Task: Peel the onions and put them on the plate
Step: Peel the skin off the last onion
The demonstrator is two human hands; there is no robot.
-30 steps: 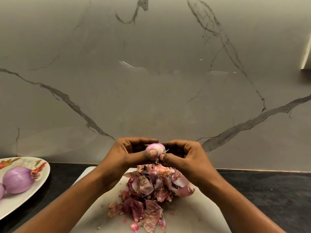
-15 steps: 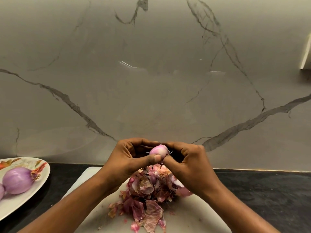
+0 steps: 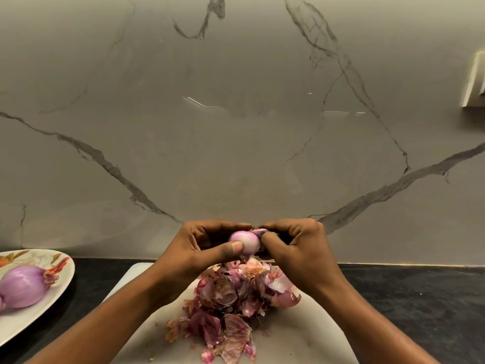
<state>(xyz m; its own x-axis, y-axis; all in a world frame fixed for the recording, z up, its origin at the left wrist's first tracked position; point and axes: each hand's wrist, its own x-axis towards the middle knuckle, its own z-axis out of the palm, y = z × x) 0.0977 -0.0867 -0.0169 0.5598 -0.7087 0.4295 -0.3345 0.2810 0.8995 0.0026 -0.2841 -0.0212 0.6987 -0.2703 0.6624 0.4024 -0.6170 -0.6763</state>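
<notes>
Your right hand [image 3: 296,250] has closed in, pinching a skin flap [image 3: 260,231] on the small onion [image 3: 245,242]. Your left hand [image 3: 194,254] grips that onion above the peel pile [image 3: 231,311], mid-board [image 3: 301,340]; the plate [image 3: 23,327] sits at the worktop's [image 3: 420,298] left edge.

Your left hand [image 3: 194,249] grips a small onion [image 3: 244,244]; your right hand [image 3: 299,248] pinches its skin [image 3: 259,231] above the peel pile [image 3: 236,308].
</notes>
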